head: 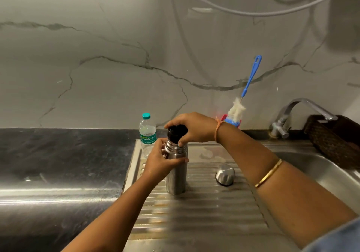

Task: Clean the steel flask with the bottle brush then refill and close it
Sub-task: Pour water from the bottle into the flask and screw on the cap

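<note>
A steel flask stands upright on the ribbed steel drainboard. My left hand grips its upper body from the left. At the flask's mouth sits a black stopper, and my right hand curls its fingers round it from above. The flask's steel cup lid lies upside down on the drainboard to the right. A bottle brush with a blue handle and white bristles leans against the wall behind, its head in a red and blue holder.
A plastic water bottle with a teal cap stands just behind and left of the flask. The sink basin and tap are at the right, with a dark woven basket beside them. Dark countertop spreads to the left.
</note>
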The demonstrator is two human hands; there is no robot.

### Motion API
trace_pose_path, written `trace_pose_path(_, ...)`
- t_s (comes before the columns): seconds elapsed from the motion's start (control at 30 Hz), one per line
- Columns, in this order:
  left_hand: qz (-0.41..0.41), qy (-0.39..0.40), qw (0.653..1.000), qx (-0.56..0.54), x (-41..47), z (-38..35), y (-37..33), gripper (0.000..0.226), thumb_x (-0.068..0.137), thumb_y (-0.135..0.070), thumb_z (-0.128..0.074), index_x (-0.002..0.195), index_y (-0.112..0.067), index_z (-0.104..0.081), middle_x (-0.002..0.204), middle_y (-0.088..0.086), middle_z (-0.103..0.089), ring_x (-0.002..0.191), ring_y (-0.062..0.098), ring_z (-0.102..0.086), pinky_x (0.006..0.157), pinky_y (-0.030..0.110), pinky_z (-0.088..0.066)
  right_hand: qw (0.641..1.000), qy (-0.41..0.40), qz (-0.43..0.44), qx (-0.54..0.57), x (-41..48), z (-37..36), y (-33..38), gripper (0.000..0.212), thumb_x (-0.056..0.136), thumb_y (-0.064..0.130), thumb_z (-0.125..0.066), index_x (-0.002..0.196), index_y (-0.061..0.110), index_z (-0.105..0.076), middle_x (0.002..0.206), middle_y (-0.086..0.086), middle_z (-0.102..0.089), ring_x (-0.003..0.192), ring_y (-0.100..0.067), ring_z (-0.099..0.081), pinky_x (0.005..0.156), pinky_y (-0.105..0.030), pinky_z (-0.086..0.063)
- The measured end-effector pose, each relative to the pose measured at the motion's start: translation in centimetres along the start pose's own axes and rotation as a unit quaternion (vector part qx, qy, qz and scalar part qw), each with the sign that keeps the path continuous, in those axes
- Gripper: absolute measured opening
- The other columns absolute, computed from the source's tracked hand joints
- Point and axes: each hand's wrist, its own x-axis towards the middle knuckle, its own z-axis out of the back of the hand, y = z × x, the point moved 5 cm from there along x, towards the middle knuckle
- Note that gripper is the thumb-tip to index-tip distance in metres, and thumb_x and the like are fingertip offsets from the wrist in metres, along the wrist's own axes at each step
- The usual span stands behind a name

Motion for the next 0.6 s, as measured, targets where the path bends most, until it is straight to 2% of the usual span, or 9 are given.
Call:
trace_pose_path(0.13, -0.001, -0.001, 1.0, -0.01, 0.2, 0.0, 0.5, 0.062, 0.065, -0.017, -0.084, 0.11, -0.028, -0.043, 0.101, -0.013, -0.054, 0.102, 0.016, -0.055, 0.079, 0.028, -0.049, 0.996, 0.032, -0.043, -0.073, 1.3, -1.1, 0.1, 0.054, 0.081, 0.033, -0.069, 0.129, 0.017, -0.053, 0.123, -0.005, -0.058, 0.11, -0.022, -0.054, 0.089, -0.03, -0.047)
trace_pose_path(0.2, -0.004, -0.004, 1.0, -0.003, 0.3, 0.0, 0.5, 0.062, 0.065, -0.018, -0.084, 0.111, -0.028, -0.044, 0.104, -0.011, -0.055, 0.103, 0.016, -0.054, 0.081, 0.03, -0.048, 0.99, 0.006, -0.079, -0.12, 1.7, -1.2, 0.0, 0.049, 0.084, 0.05, -0.059, 0.116, 0.013, -0.058, 0.107, -0.006, -0.063, 0.093, -0.02, -0.057, 0.073, -0.027, -0.048)
trace_pose_path(0.27, -0.008, -0.008, 1.0, -0.003, 0.3, 0.0, 0.5, 0.066, 0.064, -0.018, -0.085, 0.116, -0.027, -0.046, 0.107, -0.012, -0.053, 0.103, 0.015, -0.052, 0.083, 0.031, -0.048, 0.981, -0.012, -0.111, -0.159, 1.9, -1.2, -0.1, 0.051, 0.086, 0.056, -0.053, 0.108, 0.011, -0.059, 0.101, -0.008, -0.064, 0.082, -0.02, -0.056, 0.059, -0.023, -0.04)
trace_pose_path(0.3, -0.009, -0.007, 1.0, -0.004, 0.3, 0.0, 0.4, 0.066, 0.064, -0.018, -0.085, 0.117, -0.026, -0.046, 0.105, -0.014, -0.053, 0.103, 0.015, -0.052, 0.083, 0.032, -0.049, 0.981, -0.004, -0.114, -0.159, 1.9, -1.2, -0.2, 0.051, 0.086, 0.055, -0.055, 0.111, 0.01, -0.058, 0.105, -0.009, -0.064, 0.084, -0.021, -0.057, 0.061, -0.024, -0.042)
trace_pose_path(0.4, -0.005, 0.009, 1.0, 0.0, 0.3, 0.0, 0.3, 0.065, 0.064, -0.021, -0.085, 0.114, -0.026, -0.043, 0.104, -0.013, -0.054, 0.104, 0.017, -0.055, 0.085, 0.034, -0.05, 0.989, 0.098, -0.072, -0.086, 1.4, -1.1, 0.4, 0.067, 0.08, 0.03, -0.072, 0.137, 0.018, -0.04, 0.131, -0.007, -0.052, 0.117, -0.025, -0.05, 0.095, -0.035, -0.046)
trace_pose_path(0.47, -0.003, 0.015, 1.0, -0.006, 0.3, 0.1, 0.5, 0.065, 0.064, -0.021, -0.085, 0.113, -0.029, -0.042, 0.102, -0.014, -0.054, 0.102, 0.016, -0.055, 0.084, 0.032, -0.05, 0.989, 0.12, -0.047, -0.07, 1.1, -0.5, 0.8, 0.065, 0.078, 0.015, -0.072, 0.136, 0.022, -0.043, 0.132, -0.003, -0.051, 0.121, -0.024, -0.048, 0.098, -0.035, -0.045)
trace_pose_path(0.5, -0.004, 0.015, 1.0, -0.01, 0.4, 0.1, 0.4, 0.065, 0.064, -0.02, -0.085, 0.112, -0.03, -0.042, 0.1, -0.016, -0.054, 0.1, 0.014, -0.055, 0.081, 0.03, -0.049, 0.99, 0.106, -0.05, -0.074, 1.2, -0.5, 0.7, 0.058, 0.079, 0.018, -0.071, 0.132, 0.023, -0.048, 0.128, -0.003, -0.053, 0.117, -0.022, -0.05, 0.094, -0.033, -0.047)
trace_pose_path(0.57, -0.007, 0.012, 1.0, -0.013, 0.3, 0.0, 0.4, 0.064, 0.065, -0.02, -0.084, 0.111, -0.032, -0.042, 0.098, -0.02, -0.051, 0.097, 0.01, -0.053, 0.078, 0.026, -0.047, 0.988, 0.048, -0.091, -0.116, 1.5, -0.8, 0.6, 0.043, 0.084, 0.043, -0.063, 0.119, 0.019, -0.057, 0.111, -0.003, -0.061, 0.1, -0.019, -0.057, 0.08, -0.028, -0.048)
trace_pose_path(0.6, -0.009, 0.006, 1.0, -0.014, 0.3, 0.0, 0.4, 0.065, 0.065, -0.019, -0.085, 0.111, -0.034, -0.041, 0.097, -0.021, -0.05, 0.096, 0.009, -0.052, 0.078, 0.025, -0.046, 0.979, 0.011, -0.128, -0.158, 1.5, -0.9, 0.4, 0.049, 0.085, 0.057, -0.054, 0.111, 0.016, -0.06, 0.1, -0.003, -0.063, 0.09, -0.018, -0.058, 0.072, -0.027, -0.047)
